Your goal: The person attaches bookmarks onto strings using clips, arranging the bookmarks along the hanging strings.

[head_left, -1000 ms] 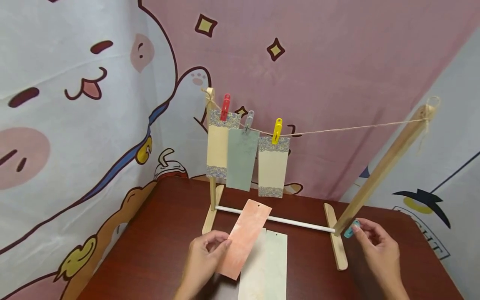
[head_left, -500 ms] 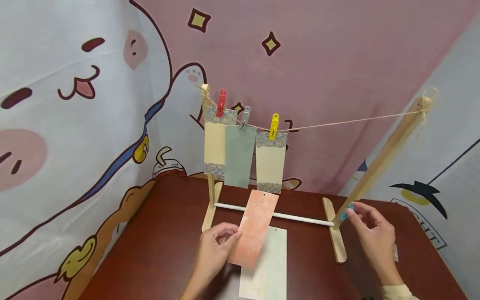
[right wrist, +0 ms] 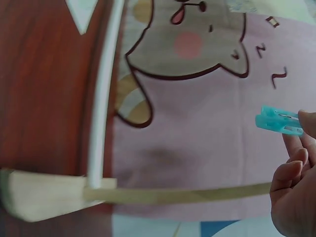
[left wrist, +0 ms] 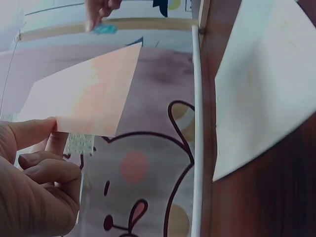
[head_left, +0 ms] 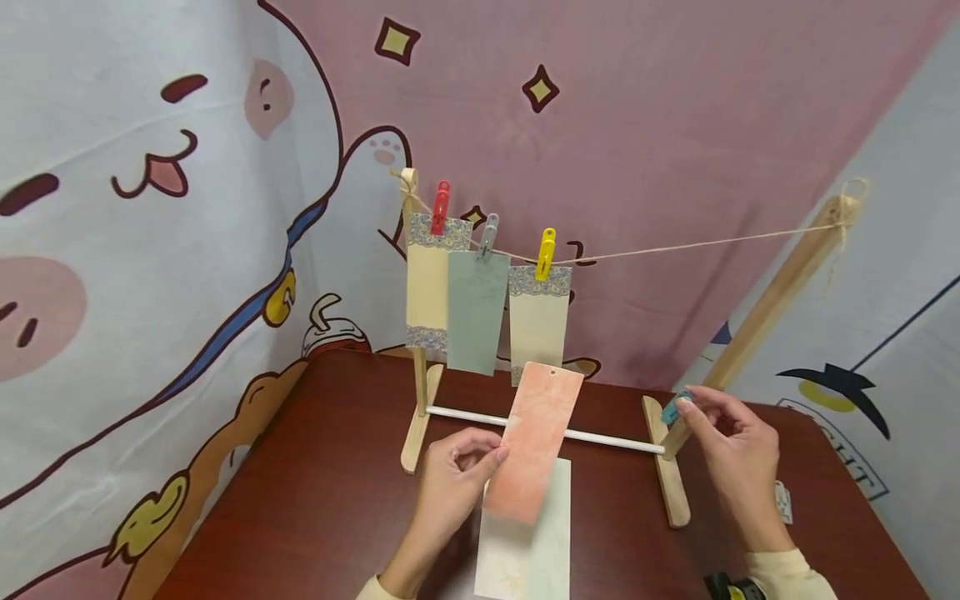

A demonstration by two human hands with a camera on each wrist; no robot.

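Note:
Between thumb and fingers my left hand point(head_left: 457, 475) pinches the left edge of an orange paper card point(head_left: 536, 442) with a small hole at its top. The card is raised above the table, tilted, and overlaps the lower part of a hanging patterned card point(head_left: 540, 321). My right hand point(head_left: 731, 437) pinches a teal clothespin point(right wrist: 279, 120) beside the right wooden post. Across the stand runs a twine line point(head_left: 675, 247). A red clothespin point(head_left: 440, 208), a grey clothespin point(head_left: 488, 237) and a yellow clothespin point(head_left: 546, 254) hold three cards on its left part.
Two pale cards point(head_left: 551, 533) lie on the dark red table point(head_left: 300, 500) below the orange card. A white rod point(head_left: 615, 442) joins the stand's wooden feet point(head_left: 671, 492). A small white tag-like thing point(head_left: 783, 502) lies by my right wrist. A patterned cloth point(head_left: 637, 125) hangs behind.
My left hand has carried the orange card up and to the right. My right hand has moved up and left with the teal clothespin. The view has shifted slightly.

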